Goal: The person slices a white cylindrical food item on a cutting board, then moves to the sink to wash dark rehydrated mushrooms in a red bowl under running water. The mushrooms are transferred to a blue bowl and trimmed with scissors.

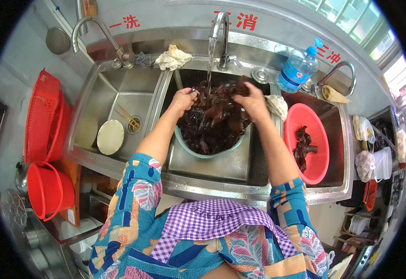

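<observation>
A pale green basin [208, 155] stands in the middle sink, heaped with wet dark brown pieces [210, 122], probably wood-ear fungus. Water runs onto them from the middle faucet [220, 38]. At the heap's upper left, my left hand [185, 100] has its fingers curled on a small dark piece. My right hand [252, 99] grips a dark brown clump [241, 86] at the upper right, slightly blurred. In the right sink, a red plastic colander [322, 153] holds a few similar dark pieces [304, 148].
The left sink [133, 76] holds a pale round dish [110, 137] and chopsticks [128, 117]. Cloths [173, 58] lie on the ledge and the right divider. A large blue-capped bottle [295, 71] stands behind the right divider. Red baskets [39, 118] and a red bucket [51, 190] are at left.
</observation>
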